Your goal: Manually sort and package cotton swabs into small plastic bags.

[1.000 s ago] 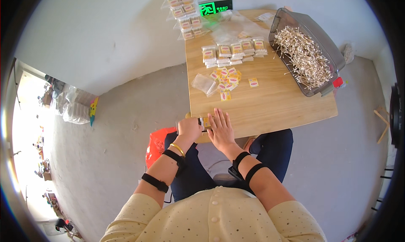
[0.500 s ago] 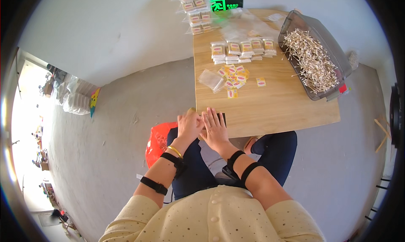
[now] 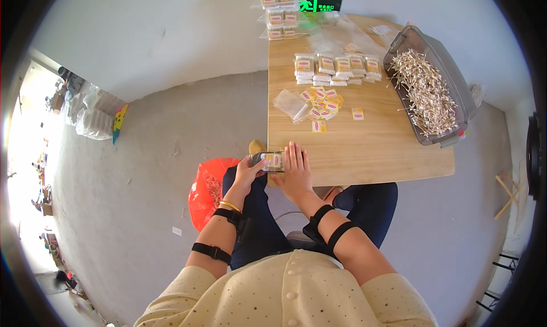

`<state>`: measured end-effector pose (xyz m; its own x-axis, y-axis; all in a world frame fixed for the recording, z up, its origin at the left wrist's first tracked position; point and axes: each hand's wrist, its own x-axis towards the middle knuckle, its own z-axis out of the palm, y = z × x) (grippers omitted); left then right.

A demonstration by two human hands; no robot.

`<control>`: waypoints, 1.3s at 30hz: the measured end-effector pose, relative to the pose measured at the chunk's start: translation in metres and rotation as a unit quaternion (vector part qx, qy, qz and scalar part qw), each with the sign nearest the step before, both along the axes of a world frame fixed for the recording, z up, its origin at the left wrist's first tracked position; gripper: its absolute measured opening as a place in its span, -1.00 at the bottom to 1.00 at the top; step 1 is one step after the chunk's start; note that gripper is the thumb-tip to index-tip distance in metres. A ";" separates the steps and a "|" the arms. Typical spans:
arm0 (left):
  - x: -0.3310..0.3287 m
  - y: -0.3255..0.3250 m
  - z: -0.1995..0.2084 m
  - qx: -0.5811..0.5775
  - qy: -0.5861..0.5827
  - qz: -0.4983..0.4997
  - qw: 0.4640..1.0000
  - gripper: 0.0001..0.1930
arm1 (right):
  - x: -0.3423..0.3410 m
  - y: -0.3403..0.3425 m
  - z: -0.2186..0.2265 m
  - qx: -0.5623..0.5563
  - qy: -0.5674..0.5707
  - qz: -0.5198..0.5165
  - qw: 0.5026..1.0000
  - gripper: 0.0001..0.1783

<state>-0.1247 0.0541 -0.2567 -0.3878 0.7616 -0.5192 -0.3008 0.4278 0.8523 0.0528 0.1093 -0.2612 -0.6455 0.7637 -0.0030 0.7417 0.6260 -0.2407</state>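
At the table's near left edge lies a small pack of cotton swabs (image 3: 273, 161) with a yellow-and-white label, beside a dark piece at its left end. My left hand (image 3: 245, 172) grips that left end, its thumb over the label. Laid along the right end of the pack, my right hand (image 3: 298, 170) has its fingers stretched out flat toward the far side of the table. Whether the pack is bagged cannot be made out. Farther up are a loose pile of labels (image 3: 326, 102), a single label (image 3: 358, 114) and clear plastic bags (image 3: 290, 104).
Rows of swab packs (image 3: 342, 66) stand across the wooden table (image 3: 376, 156). A grey bin (image 3: 424, 140) of loose swabs is at the right. Bagged packs (image 3: 282, 16) are stacked far left, near a green lit sign (image 3: 319, 3). A red bag (image 3: 199, 196) sits below my left hand.
My left hand has moved slightly left and down, away from my right hand. The labelled swab pack now shows between them. The whole view has shifted a little.
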 end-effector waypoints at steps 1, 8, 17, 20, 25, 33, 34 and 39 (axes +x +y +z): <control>-0.002 -0.001 -0.001 0.000 -0.001 0.002 1.000 -0.70 | -0.003 -0.002 0.002 -0.004 -0.005 -0.002 1.000 0.16; -0.006 -0.004 -0.010 0.028 -0.009 -0.007 1.000 -0.71 | -0.017 -0.009 0.013 -0.012 -0.017 0.004 1.000 0.17; -0.007 0.009 -0.028 0.008 0.183 0.061 0.981 -0.52 | -0.021 -0.016 0.009 0.004 0.059 0.071 0.996 0.13; -0.005 0.012 -0.041 0.024 0.279 0.051 0.959 -0.55 | -0.022 -0.016 0.007 -0.002 0.026 0.063 0.998 0.12; -0.005 0.012 -0.048 0.036 0.168 0.092 0.981 -0.49 | -0.024 -0.016 0.006 0.003 0.024 0.069 0.997 0.11; 0.000 0.014 -0.038 0.021 0.050 0.127 0.990 -0.47 | -0.020 -0.016 0.006 0.010 0.010 0.060 0.998 0.10; -0.005 0.011 -0.049 0.008 0.078 0.107 0.991 -0.48 | -0.023 -0.018 0.006 0.013 0.014 0.065 0.998 0.10; -0.004 0.021 -0.070 0.021 -0.028 0.159 0.987 -0.50 | -0.024 -0.018 0.000 0.015 0.032 0.068 0.997 0.11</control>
